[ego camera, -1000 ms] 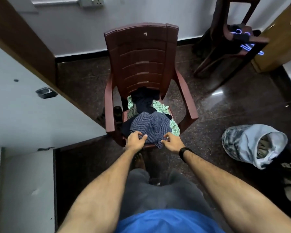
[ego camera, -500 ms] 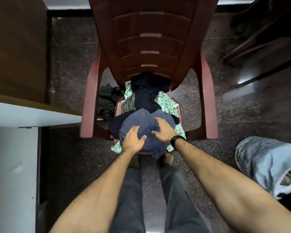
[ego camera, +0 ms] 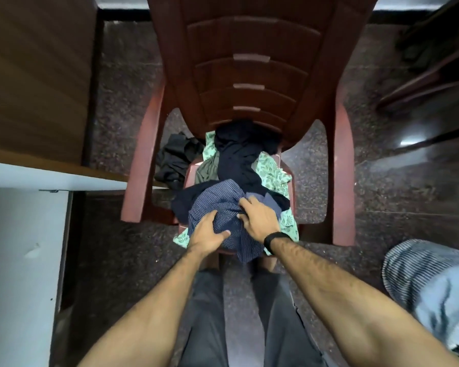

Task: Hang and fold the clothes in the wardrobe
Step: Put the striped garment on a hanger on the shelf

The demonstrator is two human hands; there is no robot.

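- The striped navy garment (ego camera: 223,205) lay on top of the clothes pile (ego camera: 239,165) on the red plastic chair (ego camera: 249,62), so it was the easiest piece to take first.
- The left hand (ego camera: 207,233) gripped its near edge, thumb and fingers curled into the cloth.
- The right hand (ego camera: 258,218) lay on the fabric with fingers bent into it, apparently gathering it; both hands probably worked together because loose cloth sags.
- A black garment (ego camera: 174,160) hung beside the seat.
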